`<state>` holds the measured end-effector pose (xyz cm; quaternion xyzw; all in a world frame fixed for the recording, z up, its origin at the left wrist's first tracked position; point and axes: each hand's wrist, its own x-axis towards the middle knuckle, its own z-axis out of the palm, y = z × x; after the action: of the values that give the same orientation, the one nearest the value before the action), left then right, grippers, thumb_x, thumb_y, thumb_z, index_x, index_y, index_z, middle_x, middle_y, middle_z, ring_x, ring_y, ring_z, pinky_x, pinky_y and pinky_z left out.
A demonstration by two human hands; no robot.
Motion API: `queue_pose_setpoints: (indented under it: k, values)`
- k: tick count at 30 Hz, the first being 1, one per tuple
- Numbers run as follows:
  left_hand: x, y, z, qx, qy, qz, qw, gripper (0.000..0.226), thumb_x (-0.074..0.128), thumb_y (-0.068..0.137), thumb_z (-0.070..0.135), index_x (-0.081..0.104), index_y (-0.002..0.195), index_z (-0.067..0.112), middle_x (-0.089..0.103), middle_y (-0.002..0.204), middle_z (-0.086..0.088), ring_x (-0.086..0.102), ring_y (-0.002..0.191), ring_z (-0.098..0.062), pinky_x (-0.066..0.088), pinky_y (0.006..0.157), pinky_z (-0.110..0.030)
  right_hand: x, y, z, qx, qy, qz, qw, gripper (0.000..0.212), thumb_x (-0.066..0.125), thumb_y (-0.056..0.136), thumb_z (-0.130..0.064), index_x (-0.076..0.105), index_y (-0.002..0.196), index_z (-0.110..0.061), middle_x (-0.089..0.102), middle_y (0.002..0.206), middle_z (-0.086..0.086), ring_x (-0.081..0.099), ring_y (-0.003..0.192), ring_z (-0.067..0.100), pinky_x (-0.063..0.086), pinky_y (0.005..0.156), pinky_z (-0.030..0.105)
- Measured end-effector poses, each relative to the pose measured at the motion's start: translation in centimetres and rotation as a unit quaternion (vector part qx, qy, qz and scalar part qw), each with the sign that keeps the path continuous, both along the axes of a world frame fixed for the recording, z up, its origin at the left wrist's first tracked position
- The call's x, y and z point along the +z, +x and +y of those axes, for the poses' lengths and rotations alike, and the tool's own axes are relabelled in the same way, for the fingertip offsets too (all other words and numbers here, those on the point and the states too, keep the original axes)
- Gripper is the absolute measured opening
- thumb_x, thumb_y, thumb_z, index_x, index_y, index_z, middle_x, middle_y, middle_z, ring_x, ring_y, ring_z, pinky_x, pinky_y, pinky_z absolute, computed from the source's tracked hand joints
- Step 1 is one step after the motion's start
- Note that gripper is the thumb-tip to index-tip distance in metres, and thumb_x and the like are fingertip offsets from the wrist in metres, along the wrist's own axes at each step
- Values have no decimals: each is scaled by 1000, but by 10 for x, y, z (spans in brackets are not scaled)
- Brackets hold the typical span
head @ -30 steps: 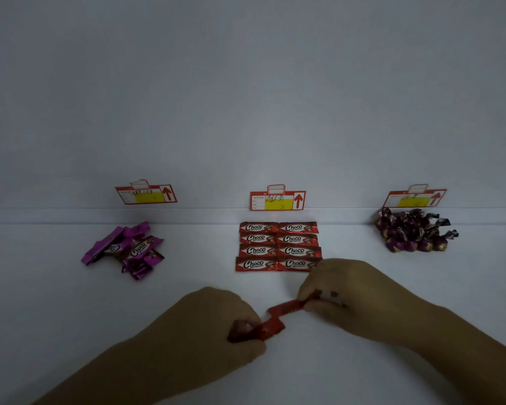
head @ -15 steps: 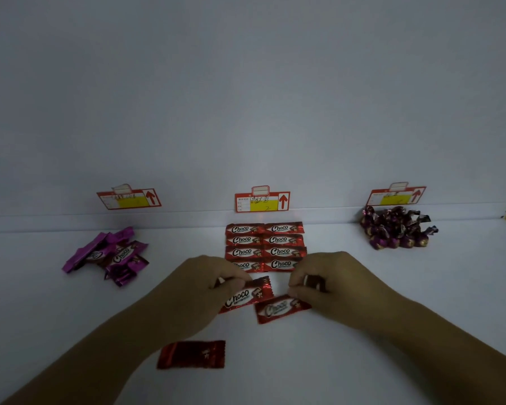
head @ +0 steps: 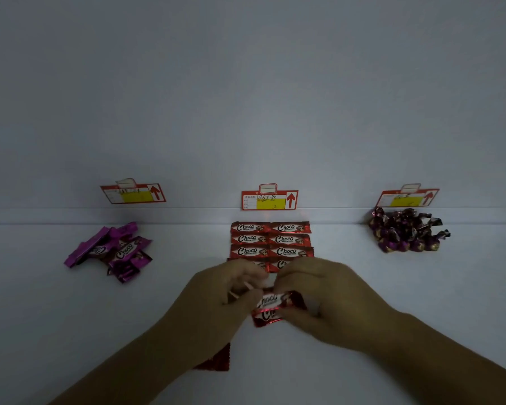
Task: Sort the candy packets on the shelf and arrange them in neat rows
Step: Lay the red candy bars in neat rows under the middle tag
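Red Choco packets [head: 270, 239] lie in two neat columns on the white shelf [head: 362, 287], under the middle price tag. Just in front of them my left hand [head: 216, 305] and my right hand [head: 322, 299] meet over two red Choco packets [head: 270, 309], which overlap each other. Both hands pinch these packets; my hands hide the front row of the columns. Another red packet [head: 216, 359] lies face down on the shelf, half hidden under my left forearm.
A loose heap of purple Choco packets [head: 114, 252] lies at the left. Dark purple twisted candies [head: 406, 233] are piled at the right. Three red and yellow price tags [head: 269, 198] hang on the back wall.
My hands have drawn together, bringing the two red packets from side by side into an overlap. The face-down red packet has gone partly under my left forearm.
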<state>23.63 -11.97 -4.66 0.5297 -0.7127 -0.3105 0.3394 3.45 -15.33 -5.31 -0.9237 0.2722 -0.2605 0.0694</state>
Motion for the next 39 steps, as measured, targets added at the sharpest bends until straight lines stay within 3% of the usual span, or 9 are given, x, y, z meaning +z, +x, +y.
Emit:
queue_pose_setpoints:
  k: [3, 5, 8, 11, 13, 20, 24, 28, 39]
  values:
    - [1, 0, 1, 37, -111, -84, 990, 12, 51, 91, 33, 60, 99, 32, 48, 95, 25, 49, 87, 13, 38, 70, -1, 0, -16, -15, -125, 49, -94, 986, 14, 74, 76, -21, 65, 86, -16, 64, 92, -7, 56, 81, 0, 49, 73, 22]
    - [-1, -2, 4, -17, -143, -144, 979, 37, 39, 87, 46, 63, 110, 29, 46, 103, 22, 40, 96, 12, 32, 76, -1, -1, -27, -26, -211, 82, -131, 965, 15, 75, 76, -16, 63, 85, -18, 61, 91, -11, 53, 80, -2, 43, 71, 14]
    - [-8, -8, 8, -123, -143, -228, 955, 43, 34, 91, 49, 56, 125, 36, 46, 112, 19, 30, 98, 7, 26, 83, -9, -5, -31, -34, -254, 109, -148, 950, 15, 74, 77, -14, 64, 88, -19, 58, 90, -17, 53, 80, 2, 37, 67, 7]
    - [-13, -3, 4, -117, -139, -257, 949, 40, 35, 94, 48, 48, 131, 40, 45, 119, 19, 29, 103, 2, 24, 85, -14, -5, -27, -31, -217, 96, -150, 960, 14, 76, 75, -14, 69, 87, -16, 63, 88, -14, 56, 81, -4, 40, 73, 7]
    - [-14, 3, 1, -96, -142, -261, 950, 38, 37, 94, 46, 50, 129, 39, 49, 120, 18, 35, 107, -2, 24, 85, -15, -4, -27, -28, -180, 92, -137, 970, 12, 77, 74, -14, 71, 85, -15, 67, 90, -9, 60, 82, 0, 48, 77, 18]
    - [-20, 16, -10, -24, -129, -275, 952, 33, 40, 96, 38, 56, 125, 38, 49, 125, 16, 38, 110, -3, 22, 86, -8, -1, -28, -21, -85, 67, -101, 989, 9, 74, 74, -16, 72, 83, -14, 68, 93, -8, 63, 81, 6, 52, 74, 26]
    - [-18, 17, -11, -27, -146, -258, 955, 30, 46, 95, 32, 61, 120, 33, 57, 120, 12, 46, 108, -7, 23, 84, -8, -1, -27, -18, -64, 50, -62, 995, 13, 72, 74, -28, 71, 81, -18, 67, 96, -12, 59, 89, -1, 49, 80, 21]
    - [-20, 17, -11, -23, -144, -242, 959, 30, 46, 95, 32, 62, 120, 31, 58, 120, 12, 45, 106, -3, 17, 76, 1, -3, -27, -18, -58, 45, -49, 996, 14, 75, 73, -27, 70, 81, -18, 67, 96, -12, 58, 92, -1, 47, 82, 18]
    - [-20, 16, -13, -24, -142, -231, 962, 29, 48, 94, 32, 64, 118, 28, 59, 118, 10, 44, 104, -3, 20, 76, 1, -6, -25, -18, -55, 48, -43, 996, 14, 76, 73, -28, 71, 81, -18, 67, 96, -10, 59, 91, 3, 49, 81, 20]
